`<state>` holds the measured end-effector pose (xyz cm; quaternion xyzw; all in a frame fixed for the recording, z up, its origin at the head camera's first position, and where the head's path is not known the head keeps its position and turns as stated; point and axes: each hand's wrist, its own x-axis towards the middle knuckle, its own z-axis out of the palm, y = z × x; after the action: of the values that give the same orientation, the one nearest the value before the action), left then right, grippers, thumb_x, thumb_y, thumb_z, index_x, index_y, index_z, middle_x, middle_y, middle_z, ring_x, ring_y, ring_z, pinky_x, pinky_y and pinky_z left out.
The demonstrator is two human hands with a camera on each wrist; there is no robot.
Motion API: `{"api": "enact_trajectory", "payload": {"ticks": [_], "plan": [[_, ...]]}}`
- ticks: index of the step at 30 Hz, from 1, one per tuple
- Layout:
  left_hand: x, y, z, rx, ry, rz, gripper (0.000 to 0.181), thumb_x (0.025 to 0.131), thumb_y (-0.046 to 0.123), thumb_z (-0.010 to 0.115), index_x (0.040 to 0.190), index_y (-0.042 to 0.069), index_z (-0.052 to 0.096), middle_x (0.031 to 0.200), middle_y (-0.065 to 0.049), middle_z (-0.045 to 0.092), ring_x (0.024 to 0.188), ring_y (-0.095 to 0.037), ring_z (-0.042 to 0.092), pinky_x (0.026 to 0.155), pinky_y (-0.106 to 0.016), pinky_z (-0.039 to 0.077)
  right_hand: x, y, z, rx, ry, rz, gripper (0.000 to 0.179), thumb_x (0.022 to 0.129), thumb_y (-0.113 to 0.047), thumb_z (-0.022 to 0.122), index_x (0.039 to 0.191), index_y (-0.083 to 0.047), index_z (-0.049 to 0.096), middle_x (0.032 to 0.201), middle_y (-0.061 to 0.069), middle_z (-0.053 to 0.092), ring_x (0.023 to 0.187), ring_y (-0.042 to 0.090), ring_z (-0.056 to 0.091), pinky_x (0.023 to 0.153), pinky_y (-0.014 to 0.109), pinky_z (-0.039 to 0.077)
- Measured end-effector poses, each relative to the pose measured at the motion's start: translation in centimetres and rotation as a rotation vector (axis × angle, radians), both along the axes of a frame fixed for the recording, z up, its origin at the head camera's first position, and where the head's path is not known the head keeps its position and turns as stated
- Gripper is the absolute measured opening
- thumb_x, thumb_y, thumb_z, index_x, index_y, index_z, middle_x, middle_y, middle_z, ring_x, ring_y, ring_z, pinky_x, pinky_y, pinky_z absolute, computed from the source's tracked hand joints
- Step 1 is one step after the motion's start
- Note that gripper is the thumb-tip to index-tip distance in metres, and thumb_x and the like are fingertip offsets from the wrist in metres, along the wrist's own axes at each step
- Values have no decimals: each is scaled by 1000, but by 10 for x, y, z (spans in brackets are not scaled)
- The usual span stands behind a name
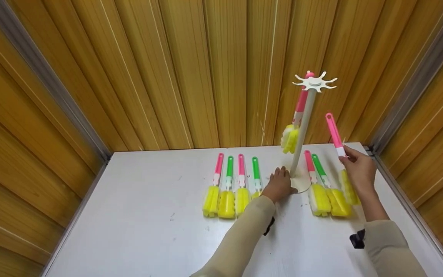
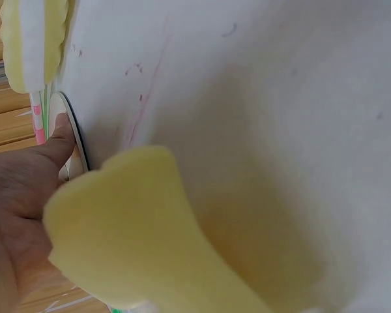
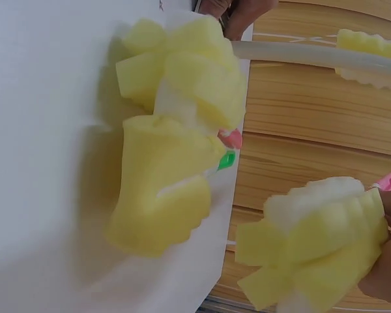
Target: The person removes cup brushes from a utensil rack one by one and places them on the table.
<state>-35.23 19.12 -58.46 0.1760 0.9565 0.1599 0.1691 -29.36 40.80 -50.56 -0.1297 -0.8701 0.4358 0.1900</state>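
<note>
My right hand [image 1: 360, 171] pinches a sponge bottle brush by the white neck below its pink handle [image 1: 334, 130]. The handle points up, and the yellow-and-white sponge head [image 3: 313, 241] hangs below the fingers. My left hand [image 1: 279, 185] rests on the round base [image 1: 301, 184] of a white stand [image 1: 305, 123], thumb [image 2: 64, 134] laid along its top. A ring of curved hooks [image 1: 315, 82] crowns the stand's pole. From a hook at the back hangs another pink-handled brush [image 1: 301, 104], clear of the table.
Several pink- and green-handled sponge brushes [image 1: 227, 204] lie in a row left of the stand, one partly behind my left sleeve. Right of it lie a pink-handled brush [image 1: 319, 200] and a green-handled one [image 1: 338, 202]. Wood-patterned walls [image 1: 183, 77] enclose the white table [image 1: 137, 215].
</note>
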Motion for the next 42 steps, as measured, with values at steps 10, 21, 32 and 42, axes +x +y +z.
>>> {"api": "enact_trajectory", "payload": {"ticks": [10,21,32,42], "plan": [[-3,0,-4,-94,79,-45,81,97,54,61,160,14,30,167,4,23,155,-16,18,124,-33,23,4,19,-19,72,10,-12,40,97,-5,67,137,2,61,121,29,68,84,3,58,62,3,44],[-6,2,-6,-68,40,-31,81,97,53,60,161,15,29,169,5,20,156,-15,15,125,-32,19,6,26,-45,61,-108,-13,41,100,-6,61,140,4,56,127,30,64,110,38,63,64,2,39],[-2,1,-3,-41,13,-13,80,97,51,62,161,17,29,169,6,20,156,-14,14,125,-32,18,2,22,-61,28,-184,-25,43,104,-8,56,144,6,51,135,32,58,118,41,59,91,36,56],[2,0,-2,-73,74,-41,80,96,52,60,160,14,31,168,3,24,155,-16,18,124,-33,22,-3,23,-78,28,-164,-49,41,102,-4,57,140,11,52,131,35,58,120,45,57,100,53,50]]}}
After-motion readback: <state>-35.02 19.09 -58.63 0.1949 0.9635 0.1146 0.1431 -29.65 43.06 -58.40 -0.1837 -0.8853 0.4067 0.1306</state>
